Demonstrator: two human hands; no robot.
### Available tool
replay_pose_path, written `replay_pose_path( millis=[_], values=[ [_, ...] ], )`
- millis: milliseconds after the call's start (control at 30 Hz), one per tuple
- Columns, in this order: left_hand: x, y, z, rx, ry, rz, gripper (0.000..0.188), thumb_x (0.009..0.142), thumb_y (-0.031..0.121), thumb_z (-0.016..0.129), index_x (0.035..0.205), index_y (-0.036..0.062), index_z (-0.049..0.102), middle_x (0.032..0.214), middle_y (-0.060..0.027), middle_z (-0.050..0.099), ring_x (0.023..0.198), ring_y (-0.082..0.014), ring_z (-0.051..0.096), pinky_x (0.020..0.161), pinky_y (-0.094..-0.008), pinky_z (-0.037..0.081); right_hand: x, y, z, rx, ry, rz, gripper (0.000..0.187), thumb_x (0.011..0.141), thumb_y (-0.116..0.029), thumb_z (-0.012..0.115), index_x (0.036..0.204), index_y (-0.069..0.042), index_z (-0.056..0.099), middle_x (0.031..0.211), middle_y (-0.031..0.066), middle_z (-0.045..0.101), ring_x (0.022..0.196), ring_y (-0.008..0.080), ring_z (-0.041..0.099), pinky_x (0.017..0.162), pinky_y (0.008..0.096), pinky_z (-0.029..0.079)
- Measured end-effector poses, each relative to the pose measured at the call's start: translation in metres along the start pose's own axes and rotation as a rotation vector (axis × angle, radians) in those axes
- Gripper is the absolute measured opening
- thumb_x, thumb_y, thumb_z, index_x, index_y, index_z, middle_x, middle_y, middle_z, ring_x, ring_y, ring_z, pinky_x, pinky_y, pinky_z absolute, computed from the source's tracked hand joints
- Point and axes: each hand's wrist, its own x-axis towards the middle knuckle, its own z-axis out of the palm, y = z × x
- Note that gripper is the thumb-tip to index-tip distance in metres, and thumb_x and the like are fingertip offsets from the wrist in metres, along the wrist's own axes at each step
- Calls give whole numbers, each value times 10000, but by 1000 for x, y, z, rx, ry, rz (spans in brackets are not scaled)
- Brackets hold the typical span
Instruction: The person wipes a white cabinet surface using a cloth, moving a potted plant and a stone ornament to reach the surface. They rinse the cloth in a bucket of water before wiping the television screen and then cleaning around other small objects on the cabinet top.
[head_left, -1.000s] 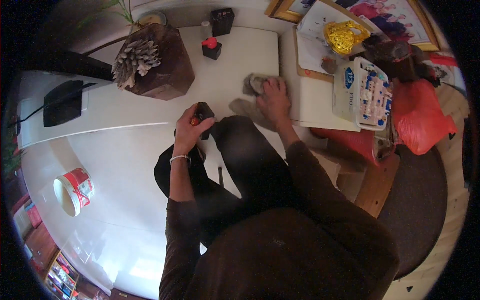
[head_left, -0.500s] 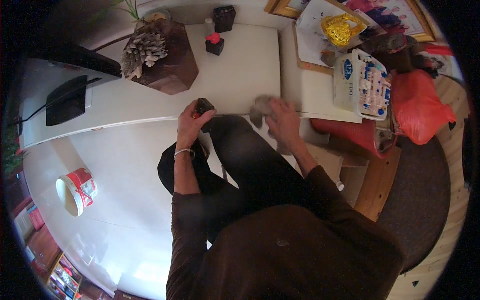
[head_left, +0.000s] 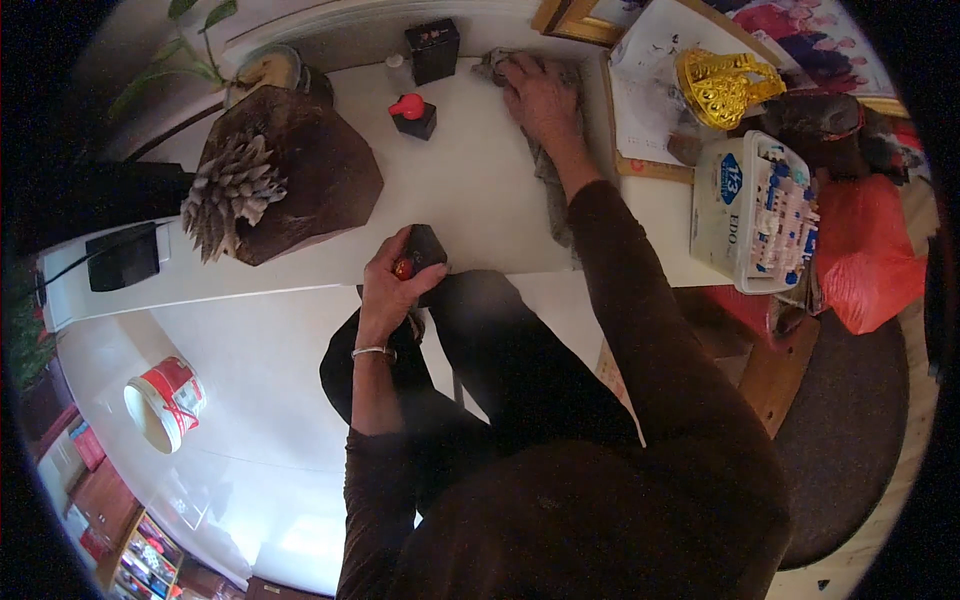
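Nearest the body, the left hand point(head_left: 395, 285) sits at the near edge of the white tabletop point(head_left: 470, 190), its fingers curled tight around a small black block with a red knob point(head_left: 420, 255), which rests right at that edge. Between this hand and the far side, the middle of the tabletop is bare, giving open room for a sweep from the near edge up toward the back. To the left of that stretch stands a dark wooden block point(head_left: 310, 175) with a pale spiky cluster point(head_left: 225, 195) on its face, close to the left hand but not touching it. Farther out, the right arm reaches across the surface, and the right hand point(head_left: 540, 95) lies flat with fingers spread, pressing on a grey cloth point(head_left: 545, 165) near the far edge; the cloth trails back under the forearm. Just left of that hand stand a second black block with a red knob point(head_left: 412, 115) and a black box point(head_left: 433, 50) at the rear rim. To the right, past a wooden ruler point(head_left: 650, 170), a white open box point(head_left: 760, 215) holds rows of small upright pieces packed closely. Down on the floor at the left, a red and white bucket point(head_left: 165, 400) lies tilted; what it holds cannot be made out.
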Motion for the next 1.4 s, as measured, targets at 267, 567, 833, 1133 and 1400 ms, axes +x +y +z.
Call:
replay_pose_path(
  millis=[267,567,833,1133,1400],
  values=[
    [-1,12,0,-63,24,-58,655,662,155,745,1191,-85,443,1063,-119,559,932,-160,534,832,-259,432,-17,13,1,220,117,240,394,763,-222,557,1145,-151,490,1214,77,468,1097,338,425,849,450,443],
    [10,8,1,-90,43,16,644,655,169,750,1170,-91,463,987,-105,589,845,-139,557,753,-237,456,-163,-45,-60,112,-136,-58,366,755,-184,566,1108,-98,518,1148,121,485,1000,386,440,792,460,458],
    [13,-5,-5,-7,102,73,647,660,202,759,1157,-100,473,936,-88,598,806,-116,546,725,-223,453,-115,-41,-68,401,-56,-91,333,768,-216,536,1099,-195,569,1130,45,557,969,312,477,782,423,471],
    [12,8,3,-56,80,59,652,664,167,758,1180,-93,455,977,-87,583,833,-116,538,742,-226,453,-65,-88,-17,142,-17,-44,434,691,-247,619,1104,-148,531,1163,59,484,1011,321,449,771,435,452],
    [21,47,27,-57,38,118,615,679,100,733,1206,-49,451,1041,-75,570,910,-131,539,804,-250,446,-117,-86,-13,326,-151,-484,353,627,-166,605,979,-155,594,1087,14,533,1035,272,456,791,398,435]
  ],
)
